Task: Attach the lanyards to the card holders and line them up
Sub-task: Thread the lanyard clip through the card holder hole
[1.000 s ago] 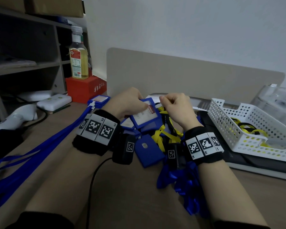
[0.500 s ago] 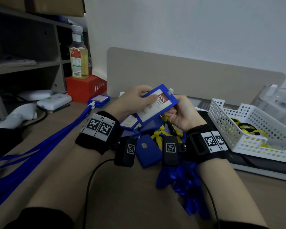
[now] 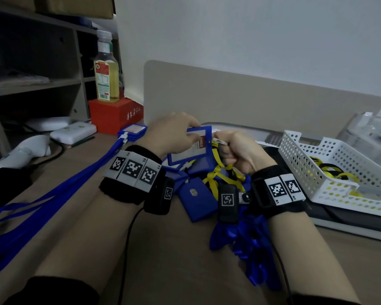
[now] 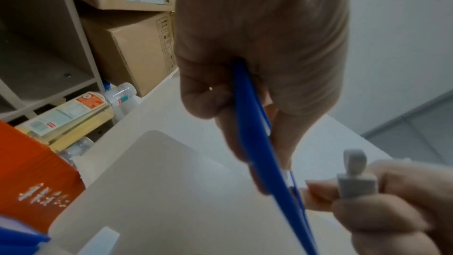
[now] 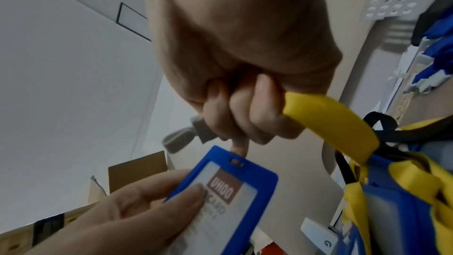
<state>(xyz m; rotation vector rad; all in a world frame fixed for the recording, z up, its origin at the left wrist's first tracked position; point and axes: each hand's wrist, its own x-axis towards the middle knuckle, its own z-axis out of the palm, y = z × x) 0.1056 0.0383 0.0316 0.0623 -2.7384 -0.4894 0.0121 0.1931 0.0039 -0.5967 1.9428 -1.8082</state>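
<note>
- Two piles share the counter [image 3: 167, 260] under your wrists: a tangle of loose blue lanyards [image 3: 249, 245] near your right forearm, and spare blue card holders [image 3: 197, 200] between your hands. The ribbons are soft and will likely snag one another, so lift one by its clip, not by its middle.
- One white basket [image 3: 323, 170] sits to your right with more yellow straps inside, well apart from the work in hand.
- Your left hand [image 3: 172, 134] pinches the blue card holder [image 5: 228, 187] by its face and back, thumb on the clear window, raised above the pile. I judge it light and stiff but slick on the window, so keep your grip on the frame edges and leave the slotted end free.
- Your right hand [image 3: 238, 155] is curled round the yellow lanyard [image 5: 331, 119], the strap trailing down into the pile. Being limp, it gives no push, so steer from the clip.
- Smallest is the pale plastic clip [image 4: 355, 179], pinched at your right fingertips just beside the holder's slot [image 5: 237, 161] but not yet through it. It looks thin; I would feed it straight rather than twist it.
</note>
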